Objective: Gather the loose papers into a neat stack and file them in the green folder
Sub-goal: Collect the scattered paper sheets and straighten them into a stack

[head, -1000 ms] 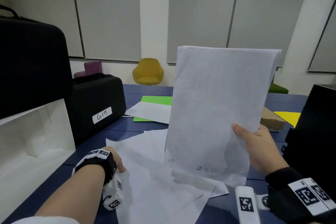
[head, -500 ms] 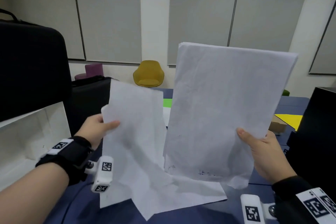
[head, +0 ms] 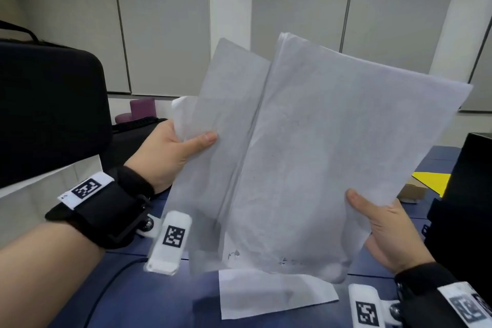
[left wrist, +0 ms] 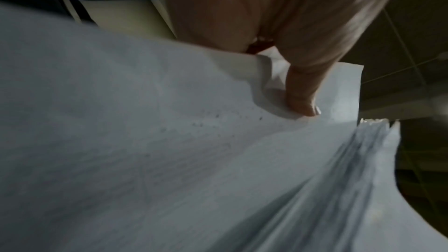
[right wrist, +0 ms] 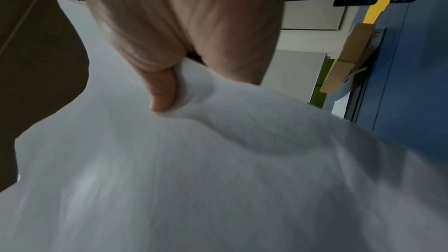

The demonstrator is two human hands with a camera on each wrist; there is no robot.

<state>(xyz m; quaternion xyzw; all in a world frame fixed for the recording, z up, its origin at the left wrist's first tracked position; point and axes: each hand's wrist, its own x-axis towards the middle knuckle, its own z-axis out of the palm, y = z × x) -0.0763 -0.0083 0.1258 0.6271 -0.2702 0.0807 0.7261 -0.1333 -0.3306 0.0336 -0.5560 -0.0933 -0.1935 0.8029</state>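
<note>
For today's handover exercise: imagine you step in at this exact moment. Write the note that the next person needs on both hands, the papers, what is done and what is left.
Left hand: pinches a loose sheet at its left edge, raised beside the stack.
Right hand: grips the paper stack at its lower right edge, held upright above the blue table.
Done: most papers are gathered in the right hand.
Left: merge the left sheet into the stack, pick up the sheet on the table, square the edges, file everything in the green folder, which is hidden behind the papers in these views.
</note>
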